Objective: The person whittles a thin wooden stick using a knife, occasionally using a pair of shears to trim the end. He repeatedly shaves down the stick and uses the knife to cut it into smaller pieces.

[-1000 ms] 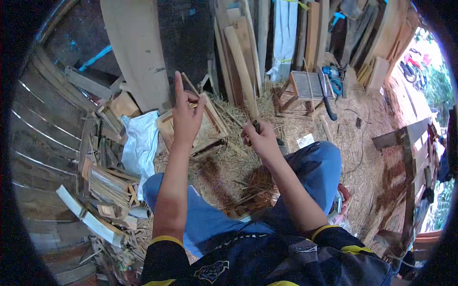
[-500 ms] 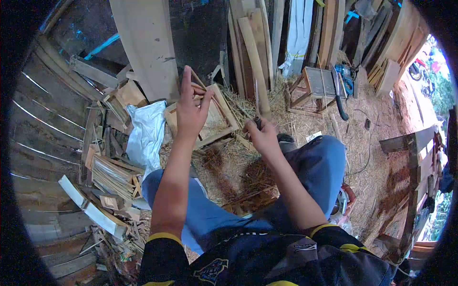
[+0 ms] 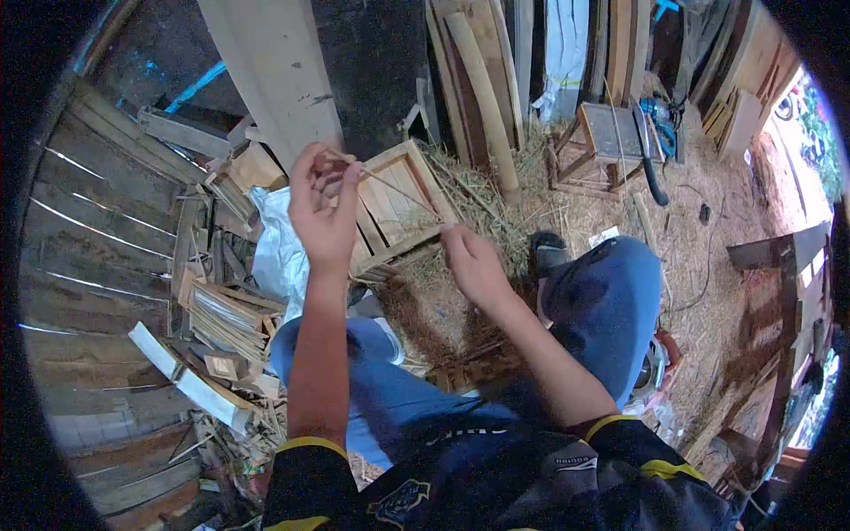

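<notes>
A thin strip (image 3: 394, 188) runs from my left hand down toward my right hand, above a light wooden frame with panels (image 3: 407, 242) on the ground. My left hand (image 3: 325, 208) is raised, its fingers curled round the strip's upper end. My right hand (image 3: 474, 264) is closed in a pinch near the strip's lower end, beside the frame's corner; whatever sits between those fingertips is too small to make out.
On the right, a small stool (image 3: 611, 142) bears a long blade with a black handle (image 3: 653, 183), with a blue power tool (image 3: 660, 124) behind. A white sack (image 3: 273, 243) and stacked thin slats (image 3: 226, 323) lie left. Boards (image 3: 482, 97) lean at the back.
My left hand has moved slightly left and its fingers have curled in. My right hand has shifted left and down, and the dark-handled tool seen in it before no longer shows. The view has shifted.
</notes>
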`<control>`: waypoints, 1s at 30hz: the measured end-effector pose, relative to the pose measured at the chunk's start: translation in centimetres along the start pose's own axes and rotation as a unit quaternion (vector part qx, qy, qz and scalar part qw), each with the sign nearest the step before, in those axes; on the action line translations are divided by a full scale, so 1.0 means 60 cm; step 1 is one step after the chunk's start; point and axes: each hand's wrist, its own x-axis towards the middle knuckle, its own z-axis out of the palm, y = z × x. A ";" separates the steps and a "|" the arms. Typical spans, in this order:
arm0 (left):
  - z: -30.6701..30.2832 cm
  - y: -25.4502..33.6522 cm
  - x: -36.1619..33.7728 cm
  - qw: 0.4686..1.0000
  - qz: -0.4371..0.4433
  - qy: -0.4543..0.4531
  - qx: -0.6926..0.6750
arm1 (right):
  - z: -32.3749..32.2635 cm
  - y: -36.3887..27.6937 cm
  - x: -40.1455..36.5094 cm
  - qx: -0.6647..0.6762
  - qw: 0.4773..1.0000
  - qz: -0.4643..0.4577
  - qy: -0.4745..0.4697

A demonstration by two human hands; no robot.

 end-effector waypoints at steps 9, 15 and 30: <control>-0.022 0.035 -0.061 0.997 0.063 -0.007 0.048 | 0.042 -0.044 -0.052 -0.011 0.996 -0.091 0.001; -0.038 0.027 -0.087 0.988 0.119 -0.011 0.098 | 0.055 -0.033 -0.047 0.020 0.997 -0.074 -0.006; -0.045 0.041 -0.109 0.988 0.091 -0.024 0.127 | 0.061 -0.047 -0.062 0.022 0.998 -0.058 -0.030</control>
